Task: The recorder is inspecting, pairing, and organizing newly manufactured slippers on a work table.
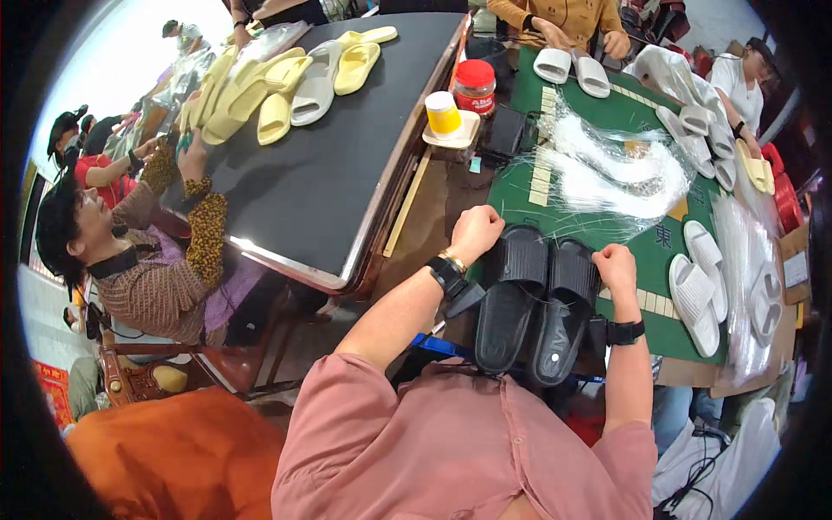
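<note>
A pair of black slide sandals point(511, 299) lies side by side at the near edge of the green table mat point(520, 186), toes pointing away from me. My left hand point(477, 234) is closed beside the far end of the left sandal. On the other side, my right hand point(616, 267) is closed next to the right sandal's ribbed strap. Whatever either hand pinches is too thin or hidden to make out. Beyond the sandals, a heap of clear, thin plastic strands point(607, 169) is spread over the mat, its loose ends reaching toward my left hand.
White slides point(693, 290) lie at the right beside clear plastic bags point(744, 286). A red-lidded jar point(474, 87) and a yellow-and-white tub point(444, 114) stand at the far left. Yellow slides point(234, 104) cover part of the neighbouring dark table point(321, 191), where a person works. Other people sit around.
</note>
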Action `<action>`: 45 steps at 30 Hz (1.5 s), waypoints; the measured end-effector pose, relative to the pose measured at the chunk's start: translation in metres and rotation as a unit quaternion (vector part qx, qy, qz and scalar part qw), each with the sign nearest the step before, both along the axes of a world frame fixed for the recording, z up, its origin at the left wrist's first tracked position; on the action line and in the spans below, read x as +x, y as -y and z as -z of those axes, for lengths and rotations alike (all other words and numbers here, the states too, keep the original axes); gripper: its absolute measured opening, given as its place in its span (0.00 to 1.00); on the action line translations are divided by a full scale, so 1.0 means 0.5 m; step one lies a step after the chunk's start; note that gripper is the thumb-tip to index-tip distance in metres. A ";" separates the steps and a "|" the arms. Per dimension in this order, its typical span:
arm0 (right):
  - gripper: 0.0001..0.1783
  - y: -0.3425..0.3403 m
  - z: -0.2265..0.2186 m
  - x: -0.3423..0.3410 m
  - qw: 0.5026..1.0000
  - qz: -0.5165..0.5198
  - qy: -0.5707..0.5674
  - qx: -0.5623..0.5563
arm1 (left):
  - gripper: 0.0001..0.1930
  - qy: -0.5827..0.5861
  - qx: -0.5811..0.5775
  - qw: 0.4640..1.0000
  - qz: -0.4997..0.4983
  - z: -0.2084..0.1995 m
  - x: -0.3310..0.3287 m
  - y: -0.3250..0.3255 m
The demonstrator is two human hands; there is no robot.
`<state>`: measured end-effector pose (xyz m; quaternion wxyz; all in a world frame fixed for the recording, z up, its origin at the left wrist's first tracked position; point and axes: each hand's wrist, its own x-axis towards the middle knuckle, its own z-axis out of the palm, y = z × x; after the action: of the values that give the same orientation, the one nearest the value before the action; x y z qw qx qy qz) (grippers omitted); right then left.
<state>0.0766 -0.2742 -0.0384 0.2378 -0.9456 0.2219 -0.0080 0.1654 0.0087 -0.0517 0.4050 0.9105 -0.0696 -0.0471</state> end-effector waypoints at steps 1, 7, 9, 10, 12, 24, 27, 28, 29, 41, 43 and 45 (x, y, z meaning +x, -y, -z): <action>0.13 -0.001 0.000 0.001 1.000 -0.003 0.006 0.003 | 0.11 0.027 -0.020 0.999 0.001 -0.005 -0.005 0.002; 0.08 -0.049 -0.032 0.003 0.962 -0.049 0.222 0.149 | 0.09 0.037 -0.216 0.974 0.054 -0.047 -0.042 0.039; 0.07 -0.080 -0.044 0.007 0.929 -0.069 0.258 0.255 | 0.08 0.011 -0.281 0.955 0.094 -0.056 -0.054 0.055; 0.06 -0.098 -0.044 0.007 0.911 -0.076 0.270 0.303 | 0.08 0.008 -0.276 0.956 0.098 -0.058 -0.060 0.061; 0.06 -0.129 -0.038 0.009 0.892 -0.081 0.271 0.354 | 0.08 0.067 -0.225 0.963 0.133 -0.057 -0.073 0.072; 0.06 -0.142 -0.008 0.007 0.883 -0.069 0.237 0.399 | 0.05 0.118 -0.174 0.965 0.156 -0.032 -0.084 0.081; 0.06 -0.143 -0.007 0.004 0.886 -0.078 0.233 0.393 | 0.05 0.130 -0.170 0.964 0.160 -0.025 -0.084 0.083; 0.06 -0.141 -0.006 0.004 0.886 -0.086 0.237 0.390 | 0.04 0.136 -0.156 0.965 0.160 -0.023 -0.083 0.083; 0.05 -0.140 -0.005 0.004 0.892 -0.080 0.225 0.385 | 0.04 0.146 -0.155 0.964 0.158 -0.021 -0.082 0.084; 0.05 -0.134 0.016 0.008 0.907 -0.131 0.220 0.335 | 0.04 0.196 -0.173 0.951 0.164 -0.009 -0.086 0.088; 0.06 -0.134 0.018 0.009 0.913 -0.151 0.225 0.306 | 0.04 0.196 -0.168 0.954 0.152 -0.007 -0.088 0.089; 0.06 -0.134 0.018 0.008 0.910 -0.164 0.231 0.303 | 0.05 0.197 -0.162 0.955 0.151 -0.008 -0.088 0.090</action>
<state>0.0808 -0.2072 -0.0473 0.5555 -0.8228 -0.0057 -0.1198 0.1213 -0.0364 -0.0476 0.5131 0.8028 -0.2916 0.0848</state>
